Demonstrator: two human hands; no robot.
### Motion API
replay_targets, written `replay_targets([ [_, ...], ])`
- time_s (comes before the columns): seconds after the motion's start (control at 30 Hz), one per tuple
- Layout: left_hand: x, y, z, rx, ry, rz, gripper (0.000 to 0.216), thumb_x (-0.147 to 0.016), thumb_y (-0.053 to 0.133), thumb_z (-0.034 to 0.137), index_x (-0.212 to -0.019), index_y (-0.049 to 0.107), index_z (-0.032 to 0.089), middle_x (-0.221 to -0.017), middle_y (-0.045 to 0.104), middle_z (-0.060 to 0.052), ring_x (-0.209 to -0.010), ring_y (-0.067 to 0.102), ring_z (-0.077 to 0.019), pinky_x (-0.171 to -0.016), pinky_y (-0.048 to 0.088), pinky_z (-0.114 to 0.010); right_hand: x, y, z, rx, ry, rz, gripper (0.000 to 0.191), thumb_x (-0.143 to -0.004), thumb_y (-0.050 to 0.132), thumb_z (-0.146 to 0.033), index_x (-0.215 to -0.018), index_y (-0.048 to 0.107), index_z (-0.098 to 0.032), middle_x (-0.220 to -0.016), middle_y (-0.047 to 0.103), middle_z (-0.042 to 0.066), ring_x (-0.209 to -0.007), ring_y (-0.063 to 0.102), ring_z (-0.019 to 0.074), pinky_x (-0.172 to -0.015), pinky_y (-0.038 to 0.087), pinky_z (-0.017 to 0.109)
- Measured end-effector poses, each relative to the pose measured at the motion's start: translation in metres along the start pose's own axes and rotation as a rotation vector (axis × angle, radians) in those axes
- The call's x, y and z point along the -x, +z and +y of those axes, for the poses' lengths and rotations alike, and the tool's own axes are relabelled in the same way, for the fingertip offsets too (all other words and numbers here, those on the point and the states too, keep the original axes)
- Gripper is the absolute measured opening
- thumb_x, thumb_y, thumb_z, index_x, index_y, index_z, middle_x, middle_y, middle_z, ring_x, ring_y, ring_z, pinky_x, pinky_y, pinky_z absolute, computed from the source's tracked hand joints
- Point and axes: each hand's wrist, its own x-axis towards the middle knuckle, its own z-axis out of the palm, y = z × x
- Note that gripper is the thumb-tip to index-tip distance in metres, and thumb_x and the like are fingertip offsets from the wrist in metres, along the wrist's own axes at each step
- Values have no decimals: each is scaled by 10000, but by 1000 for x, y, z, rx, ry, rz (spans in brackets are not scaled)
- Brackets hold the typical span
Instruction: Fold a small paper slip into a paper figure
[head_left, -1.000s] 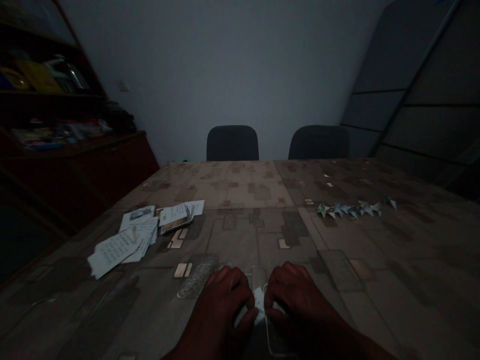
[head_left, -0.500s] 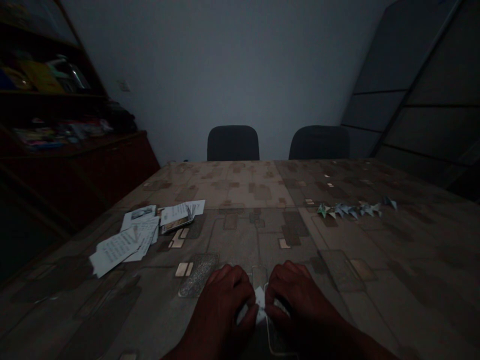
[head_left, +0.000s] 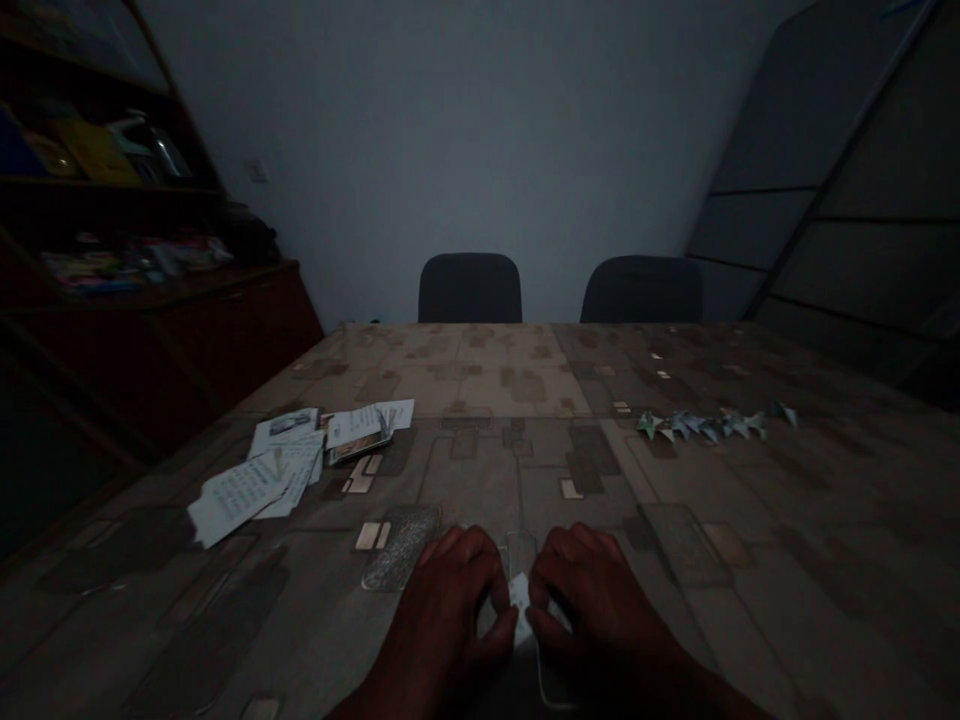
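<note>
A small piece of white paper (head_left: pixel 519 592) shows between my hands, low in the view near the table's front. My left hand (head_left: pixel 461 590) pinches its left side between curled fingers and thumb. On the other side my right hand (head_left: pixel 581 590) grips it the same way, thumb and fingertips close together. Most of the paper is hidden behind the fingers, and the dim light hides any fine folds.
Printed paper cards (head_left: pixel 255 480) lie in a loose pile at the left of the patterned tablecloth (head_left: pixel 480 480). Several small folded paper pieces (head_left: pixel 697 425) stand in a row at the right. Two dark chairs (head_left: pixel 470 288) are behind the table; a cabinet (head_left: pixel 225 330) stands left.
My hands stay nearly in place, both still pinching the paper; a little less of it shows. The view has shifted slightly, so the background sits a bit further right.
</note>
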Motion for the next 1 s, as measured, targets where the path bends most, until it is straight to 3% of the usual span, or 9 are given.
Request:
replay_targets([
  [0.17,9,-2,-9,46,43,38,254,-706,578,6,-871,588,200,-886,639,-29,-857,577,-219,-764,459,-346,-3,-3,-1,-2,60,-53,164,-703,666,-52,-788,647,-191,-851,611,1,-867,523,204,-805,298,347],
  [0.33,20,-5,-23,-232,469,163,207,-953,509,128,-1071,617,259,-941,668,-24,-836,589,-196,-803,483,-366,-5,-3,-2,27,33,-40,159,-708,673,-42,-785,637,-176,-845,608,14,-860,538,215,-801,322,362],
  [0.47,20,-2,-26,-418,635,220,233,-1029,417,205,-1107,634,233,-942,692,-35,-849,604,-201,-979,419,-469,-5,-4,-3,24,49,-41,169,-700,678,-38,-762,630,-187,-831,619,17,-849,549,226,-794,337,377],
  [0.67,21,0,-20,-463,628,223,351,-1054,320,177,-1004,667,201,-887,716,-1,-840,610,-191,-1043,335,-436,-6,-8,-2,-6,87,-67,187,-711,714,-26,-775,642,-186,-848,626,-1,-881,555,210,-844,329,366],
  [0.9,22,5,-28,-439,651,265,306,-1049,357,169,-1034,660,203,-892,723,11,-850,607,-175,-1083,313,-419,-11,-23,3,-75,119,-98,226,-666,726,52,-709,676,-164,-774,651,-21,-825,584,173,-776,345,294],
  [1.0,22,7,-30,-436,653,280,264,-1040,399,177,-1027,661,208,-907,729,16,-857,608,-171,-1098,307,-403,-9,-27,7,-78,48,-79,218,-732,683,43,-756,696,-173,-772,666,-12,-807,592,172,-762,372,290],
])
